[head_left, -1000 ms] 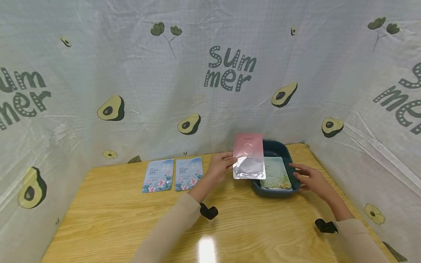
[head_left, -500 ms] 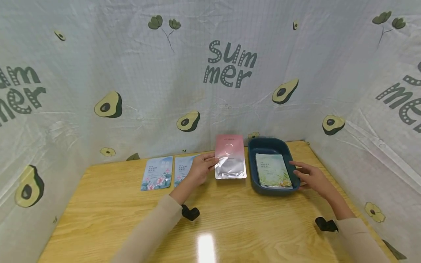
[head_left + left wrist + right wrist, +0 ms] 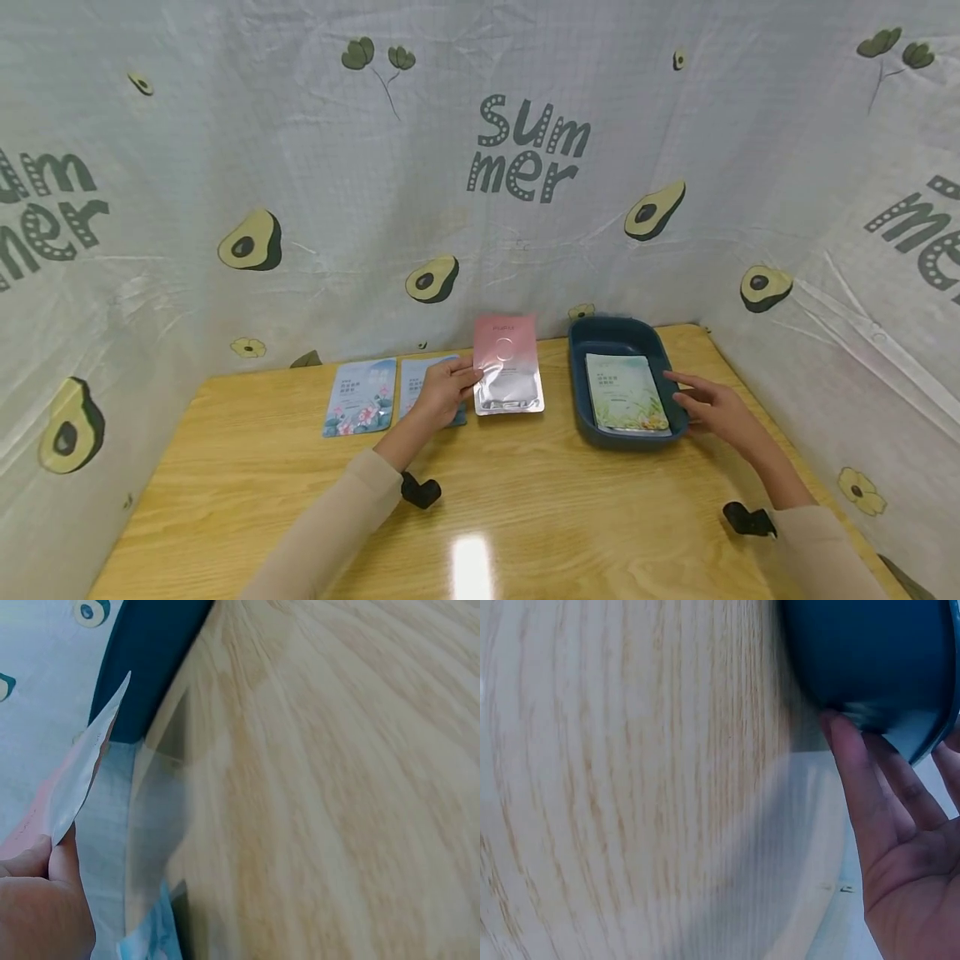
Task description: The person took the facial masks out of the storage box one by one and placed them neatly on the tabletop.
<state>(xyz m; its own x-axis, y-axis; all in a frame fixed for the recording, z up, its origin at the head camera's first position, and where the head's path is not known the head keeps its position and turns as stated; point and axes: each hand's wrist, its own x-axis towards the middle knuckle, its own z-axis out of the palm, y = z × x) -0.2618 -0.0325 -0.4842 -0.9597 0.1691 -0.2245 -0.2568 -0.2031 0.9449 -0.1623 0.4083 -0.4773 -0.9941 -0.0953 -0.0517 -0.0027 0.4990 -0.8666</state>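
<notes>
My left hand (image 3: 442, 390) pinches a pink and silver face mask packet (image 3: 507, 367) by its left edge, thumb in front. In the left wrist view, the packet (image 3: 86, 769) is seen nearly edge-on, tilted up above the wooden table. Beneath the left hand is a blue flowered packet (image 3: 415, 379), partly hidden. My right hand (image 3: 712, 410) touches the right side of a dark blue basin (image 3: 583, 421). Spread fingers (image 3: 859, 776) rest against the basin's outer wall in the right wrist view. Inside the basin lies a green and white packet (image 3: 626, 392) on a small stack.
Another blue flowered packet (image 3: 360, 398) lies at the back left of the wooden table (image 3: 570, 517). A white cloth (image 3: 337, 167) printed with avocados and lettering hangs behind and along both sides.
My left hand has carried the pink and silver packet leftwards, from over the basin to beside the blue packets. The right hand stays at the basin.
</notes>
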